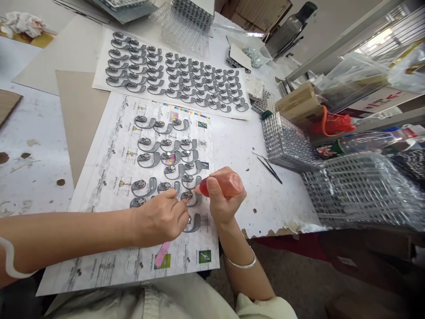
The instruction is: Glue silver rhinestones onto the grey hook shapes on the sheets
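A cream shirt (186, 305) with a stitched button placket (150, 303) ends in a loose sleeve (265, 308) above the right forearm (247, 279). A slim silver bangle (241, 264) circles that wrist, and a white loop band (11, 257) circles the left forearm (66, 235).

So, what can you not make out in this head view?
Grey curved plastic piece under the left hand: fingers partly hide it.
Red translucent bottle: the right hand hides its middle.
Small print on the white paper sheet: too small to read.
Clear plastic tray stack: cut off by the right edge.
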`<action>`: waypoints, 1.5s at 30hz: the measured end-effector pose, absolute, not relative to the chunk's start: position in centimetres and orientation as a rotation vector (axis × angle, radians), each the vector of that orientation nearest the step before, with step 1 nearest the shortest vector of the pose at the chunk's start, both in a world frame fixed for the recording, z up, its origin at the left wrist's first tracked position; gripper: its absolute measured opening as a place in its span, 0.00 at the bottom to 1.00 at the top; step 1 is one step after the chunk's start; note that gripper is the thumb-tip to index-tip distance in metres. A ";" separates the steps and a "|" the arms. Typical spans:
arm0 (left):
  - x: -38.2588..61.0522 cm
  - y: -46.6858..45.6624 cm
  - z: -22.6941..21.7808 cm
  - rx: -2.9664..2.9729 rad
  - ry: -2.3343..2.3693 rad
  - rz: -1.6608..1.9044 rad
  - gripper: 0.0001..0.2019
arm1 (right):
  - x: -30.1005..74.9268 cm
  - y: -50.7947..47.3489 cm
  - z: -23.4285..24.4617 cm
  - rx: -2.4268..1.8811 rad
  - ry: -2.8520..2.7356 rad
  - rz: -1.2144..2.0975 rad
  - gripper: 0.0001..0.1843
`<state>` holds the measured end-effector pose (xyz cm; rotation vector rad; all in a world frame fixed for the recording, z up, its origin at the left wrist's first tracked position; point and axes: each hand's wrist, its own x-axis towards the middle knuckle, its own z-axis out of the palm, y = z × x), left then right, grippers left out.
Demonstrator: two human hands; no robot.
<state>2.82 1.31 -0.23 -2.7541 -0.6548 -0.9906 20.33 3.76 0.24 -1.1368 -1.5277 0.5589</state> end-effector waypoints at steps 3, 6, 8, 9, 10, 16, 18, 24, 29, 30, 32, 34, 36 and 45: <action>2.8 1.3 -0.3 -2.747 -0.661 -0.992 0.08 | 20.3 3.7 0.2 -1.149 -1.527 0.554 0.07; 2.8 1.3 -0.3 -2.748 -0.661 -0.993 0.09 | 20.4 3.7 0.2 -1.150 -1.524 0.544 0.07; 2.8 1.3 -0.3 -2.754 -0.668 -0.989 0.09 | 20.4 3.7 0.2 -1.151 -1.532 0.529 0.07; 2.8 1.4 -0.3 -2.758 -0.669 -0.986 0.09 | 20.4 3.7 0.2 -1.152 -1.540 0.521 0.07; 2.7 1.4 -0.2 -2.762 -0.672 -0.988 0.09 | 20.4 3.7 0.2 -1.151 -1.547 0.513 0.07; 2.6 1.5 -0.3 -2.821 -0.647 -1.043 0.09 | 20.6 3.6 0.3 -1.131 -1.564 0.477 0.07; 2.5 1.5 -0.3 -2.833 -0.642 -1.061 0.10 | 20.6 3.5 0.3 -1.130 -1.570 0.472 0.07; 2.4 1.6 -0.1 -2.844 -0.668 -1.075 0.10 | 20.7 3.4 0.4 -1.084 -1.618 0.416 0.07; 2.3 1.9 0.0 -2.884 -0.664 -1.083 0.09 | 20.7 3.4 0.7 -1.055 -1.649 0.350 0.07; 2.3 1.9 0.0 -2.892 -0.664 -1.083 0.10 | 20.7 3.4 0.7 -1.040 -1.658 0.327 0.07; 2.3 1.9 0.0 -2.910 -0.674 -1.084 0.10 | 20.6 3.3 0.9 -1.015 -1.673 0.295 0.06; 2.3 1.9 0.0 -2.926 -0.689 -1.088 0.11 | 20.6 3.3 1.0 -1.006 -1.686 0.277 0.06; 2.3 2.0 0.0 -2.930 -0.698 -1.107 0.11 | 20.6 3.2 1.1 -1.012 -1.703 0.257 0.06; 2.3 2.1 -0.3 -2.936 -0.715 -1.098 0.10 | 20.5 3.1 1.4 -0.941 -1.759 0.182 0.06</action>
